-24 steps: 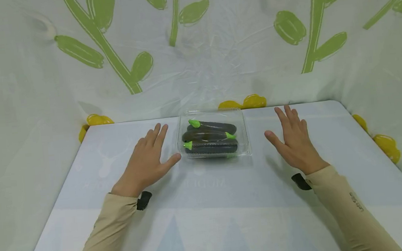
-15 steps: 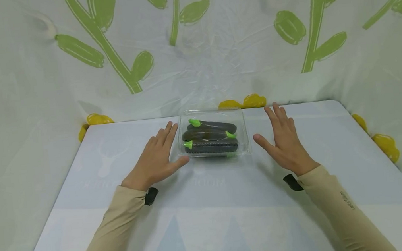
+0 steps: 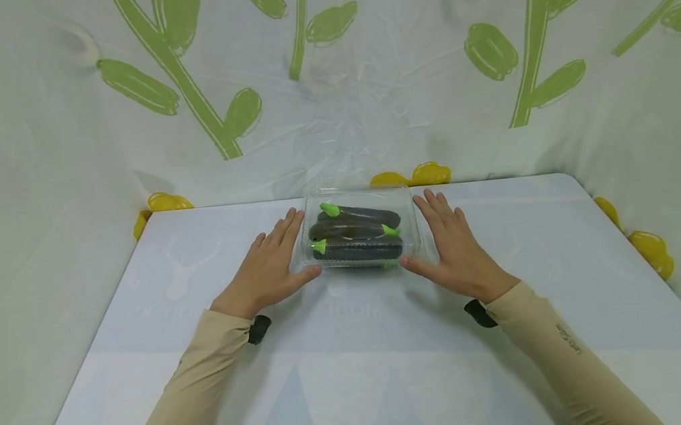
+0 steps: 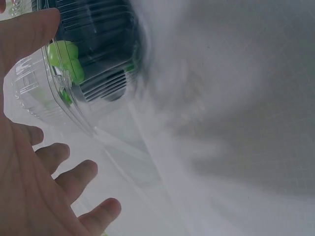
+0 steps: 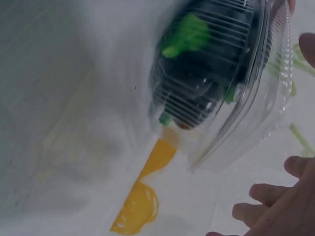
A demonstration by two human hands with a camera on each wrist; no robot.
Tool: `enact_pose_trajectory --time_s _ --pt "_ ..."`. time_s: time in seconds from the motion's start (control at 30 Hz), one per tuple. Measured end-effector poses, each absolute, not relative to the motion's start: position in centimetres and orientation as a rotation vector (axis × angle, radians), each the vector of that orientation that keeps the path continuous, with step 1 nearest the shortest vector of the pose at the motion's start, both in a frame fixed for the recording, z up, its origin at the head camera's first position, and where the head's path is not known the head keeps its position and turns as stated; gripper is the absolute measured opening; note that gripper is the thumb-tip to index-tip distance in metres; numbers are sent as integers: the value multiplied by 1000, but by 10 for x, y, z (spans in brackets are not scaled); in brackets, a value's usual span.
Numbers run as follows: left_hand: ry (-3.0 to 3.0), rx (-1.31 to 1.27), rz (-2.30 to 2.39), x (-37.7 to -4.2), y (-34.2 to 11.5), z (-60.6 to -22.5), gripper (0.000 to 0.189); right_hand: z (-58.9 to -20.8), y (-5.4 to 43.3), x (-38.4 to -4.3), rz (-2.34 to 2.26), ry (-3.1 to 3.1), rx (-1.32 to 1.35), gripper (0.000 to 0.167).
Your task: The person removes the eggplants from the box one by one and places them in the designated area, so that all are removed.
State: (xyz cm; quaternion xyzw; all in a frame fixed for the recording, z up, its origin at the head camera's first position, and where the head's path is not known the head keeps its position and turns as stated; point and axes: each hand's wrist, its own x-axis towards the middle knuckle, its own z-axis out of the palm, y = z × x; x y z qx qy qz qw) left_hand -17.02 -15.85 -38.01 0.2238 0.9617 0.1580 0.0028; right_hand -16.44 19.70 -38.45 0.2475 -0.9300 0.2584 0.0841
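Observation:
A clear plastic clamshell box [image 3: 407, 200] holds several dark eggplants [image 3: 354, 229] with bright green caps and sits near the table's far edge. My left hand [image 3: 265, 268] is at the box's left side, fingers straight, thumb tip at its near left corner. On the other side is my right hand [image 3: 458, 254], its fingers extended along the right wall and its thumb at the near right corner. In the left wrist view the thumb overlaps the box [image 4: 37, 91]. The right wrist view has the fingers spread beside the box [image 5: 231, 147].
The white table [image 3: 357, 400] has pale blue printed triangles and faint lettering. Close behind it hangs a pale curtain [image 3: 379, 101] with green leaf prints, and yellow flower prints [image 3: 431, 173] line its lower part. Curtain also encloses the left and right sides.
Both hands have moved inward to the box, the left one rightward and the right one leftward over a longer distance. The box has stayed in place.

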Motion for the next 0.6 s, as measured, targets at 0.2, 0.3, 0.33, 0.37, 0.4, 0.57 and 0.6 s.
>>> enact_pose_trajectory --time_s 0.2,0.3,0.33,0.37,0.4,0.57,0.6 --pt "2963 679 567 -171 -157 -384 101 -388 186 -165 694 -2819 812 105" --pt "2932 660 612 -171 -157 -384 101 -389 182 -165 681 -2823 837 104" --pt "2917 648 635 -171 -157 -384 102 -390 181 -166 680 -2825 843 103" --pt "2904 641 658 -171 -156 -384 102 -390 181 -166 672 -2825 848 103" --pt "2892 634 680 -171 -157 -384 101 -390 180 -167 665 -2827 851 102" --pt "2845 619 743 -173 -158 -388 98 -393 178 -170 633 -2841 839 101" --pt "2842 624 753 -174 -159 -389 97 -394 178 -170 635 -2842 837 100"
